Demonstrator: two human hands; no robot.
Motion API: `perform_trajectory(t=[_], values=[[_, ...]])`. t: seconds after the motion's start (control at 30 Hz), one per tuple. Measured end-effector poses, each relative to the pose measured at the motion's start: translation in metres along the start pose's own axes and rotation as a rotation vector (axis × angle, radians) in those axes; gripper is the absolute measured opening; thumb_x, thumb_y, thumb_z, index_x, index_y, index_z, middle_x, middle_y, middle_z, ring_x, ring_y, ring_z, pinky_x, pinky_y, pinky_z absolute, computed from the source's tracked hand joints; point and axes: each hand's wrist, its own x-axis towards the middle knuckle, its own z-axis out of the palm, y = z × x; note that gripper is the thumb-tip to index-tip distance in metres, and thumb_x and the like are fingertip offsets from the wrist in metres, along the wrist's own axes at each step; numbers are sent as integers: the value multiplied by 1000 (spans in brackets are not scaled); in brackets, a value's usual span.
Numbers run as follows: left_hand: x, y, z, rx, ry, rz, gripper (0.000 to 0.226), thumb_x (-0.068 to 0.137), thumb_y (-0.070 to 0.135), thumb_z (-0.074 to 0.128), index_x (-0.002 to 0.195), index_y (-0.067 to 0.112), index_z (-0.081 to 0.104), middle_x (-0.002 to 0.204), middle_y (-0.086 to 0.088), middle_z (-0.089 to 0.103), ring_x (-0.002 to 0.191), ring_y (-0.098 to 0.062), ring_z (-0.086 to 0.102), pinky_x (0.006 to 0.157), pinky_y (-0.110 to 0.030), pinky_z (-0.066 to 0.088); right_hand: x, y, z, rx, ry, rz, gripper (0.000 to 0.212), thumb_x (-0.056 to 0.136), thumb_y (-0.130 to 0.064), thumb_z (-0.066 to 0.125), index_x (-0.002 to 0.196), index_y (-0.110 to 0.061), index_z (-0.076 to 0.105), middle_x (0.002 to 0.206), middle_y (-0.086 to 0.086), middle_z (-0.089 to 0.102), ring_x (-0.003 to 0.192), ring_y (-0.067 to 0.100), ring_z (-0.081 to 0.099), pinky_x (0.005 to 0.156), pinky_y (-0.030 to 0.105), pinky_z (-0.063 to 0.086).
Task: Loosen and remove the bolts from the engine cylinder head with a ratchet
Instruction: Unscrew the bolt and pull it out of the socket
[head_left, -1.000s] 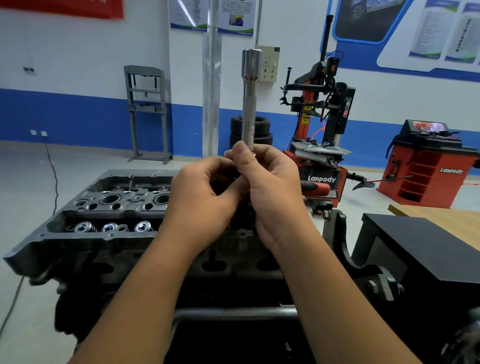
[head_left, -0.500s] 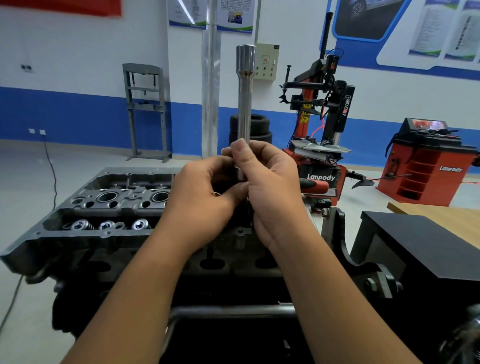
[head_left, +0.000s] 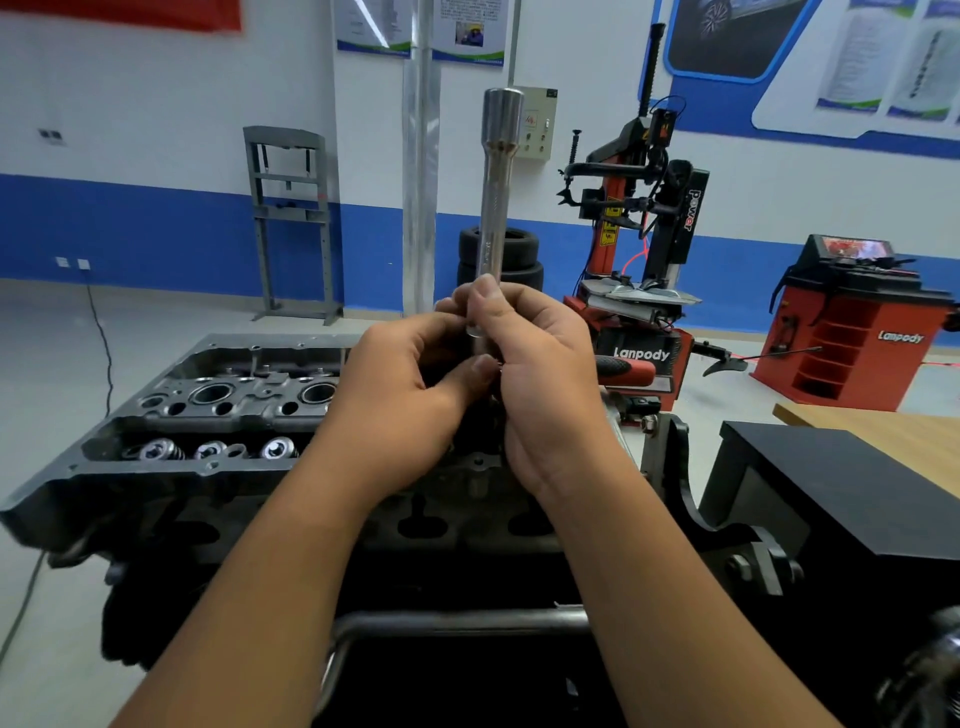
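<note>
A long silver extension bar (head_left: 496, 187) with a wider socket end on top stands upright above the grey cylinder head (head_left: 208, 415). My right hand (head_left: 540, 384) grips the bar's lower end, thumb up along the shaft. My left hand (head_left: 410, 405) curls its fingers round the same lower end, thumb pressed near the base. A red and black ratchet handle (head_left: 623, 370) pokes out to the right from behind my right hand. The joint between bar and ratchet is hidden by my fingers. Valve springs (head_left: 213, 449) show in the head's near left row.
The engine sits on a black stand with a steel bar (head_left: 457, 621) in front. A black box (head_left: 841, 488) and a wooden table (head_left: 893, 431) lie to the right. A red tyre changer (head_left: 639, 260), a red balancer (head_left: 852, 332), stacked tyres and a grey press frame (head_left: 293, 223) stand behind.
The bar and both hands hold nearly the same pose; the bar shifted slightly left and up in view. My left thumb has moved a little at the bar's base.
</note>
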Motion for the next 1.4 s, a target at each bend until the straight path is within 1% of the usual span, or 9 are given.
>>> perform_trajectory(t=[0.23,0.33,0.47,0.63,0.8,1.03,1.2,1.3,1.4], values=[[1,-4,3,104,161,35,26,83,16,84,107,23,76,91,11,78,86,2,73,75,-15,59,1,3,1,-71,70,-52,22,88,-25,82,98,-9,70,88,5,77,84,20,77,75,33,63],[2,-4,0,16,90,21,21,91,15,77,110,22,75,95,10,79,90,-1,74,79,-17,60,1,4,2,-99,52,-39,24,93,-36,73,92,-12,73,89,7,77,88,25,76,83,42,64],[2,-3,-1,-46,1,7,21,100,11,65,115,23,75,103,10,79,99,-2,74,82,-16,58,2,4,2,-88,52,-31,28,98,-37,65,91,-12,74,88,9,75,87,23,73,82,36,62],[-1,-2,5,54,166,72,21,88,21,77,108,26,79,92,11,79,87,0,74,77,-23,61,0,4,2,-116,68,-62,27,84,-32,81,98,-12,70,90,8,76,85,23,76,77,36,63],[-2,0,0,3,4,76,23,101,16,64,113,32,74,99,11,79,93,-4,75,75,-22,61,-1,2,3,-98,58,-40,23,98,-33,66,95,-11,73,92,4,78,94,23,75,92,49,61],[-1,-3,4,43,143,82,18,89,13,79,104,23,77,88,10,78,82,-1,74,67,-13,57,-1,2,3,-80,62,-51,21,90,-29,78,100,-13,69,93,8,77,87,22,77,79,37,63],[-1,-3,-3,-30,11,44,26,93,11,72,110,32,74,100,12,79,93,-3,75,76,-21,61,-2,1,3,-112,40,-50,16,96,-33,69,94,-17,71,93,4,78,94,23,76,90,49,62],[0,-2,-2,-34,16,49,32,93,8,73,103,38,70,99,18,78,91,0,74,71,-16,59,-1,1,2,-90,26,-40,22,99,-35,64,90,-17,72,89,2,77,90,20,75,85,41,62],[0,-4,2,17,105,63,26,85,11,82,103,30,75,91,15,78,87,1,74,70,-13,57,0,1,2,-63,46,-41,17,96,-30,71,92,-14,71,88,4,75,84,18,74,80,37,62]])
